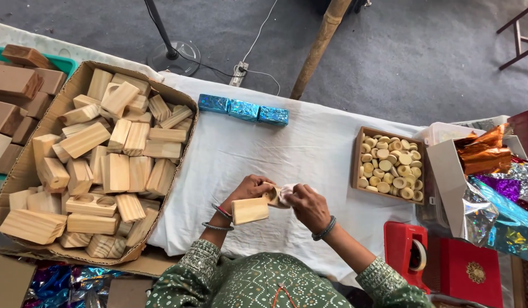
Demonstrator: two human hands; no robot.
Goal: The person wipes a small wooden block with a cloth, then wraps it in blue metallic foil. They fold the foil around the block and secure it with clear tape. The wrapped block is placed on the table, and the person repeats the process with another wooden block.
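My left hand (248, 188) is clamped on a pale wooden block (251, 210), fingers curled over its far end and thumb side toward me, so the block sticks out toward my body above the bench (309, 148), which is covered in a white cloth. My right hand (307, 206) is closed on a small wad of white cloth (285, 194) and presses it against the end of the block where a round hollow shows; the two hands meet there, touching across the block. I wear bangles on both wrists and green patterned sleeves. To my left, a big open cardboard box (15, 171) sits on the bench's edge, heaped with more wooden blocks (112, 165) of the same pale wood, some with round recesses cut in them. Beyond that box, at the far left, darker brown blocks (13, 91) are stacked on a green tray. On the far side of the cloth, well apart from my hands, three small parcels wrapped in shiny blue foil (243, 109) lie in a row, touching end to end. To my right, a shallow cardboard tray (355, 162) holds many small round cream-coloured pieces (391, 166). Further right, an open white box (446, 182) spills crinkled foil sheets (495, 182) in orange, purple, silver and blue. Near my right elbow stand a red tape dispenser (406, 251) and a red box with a gold ornament (472, 274).
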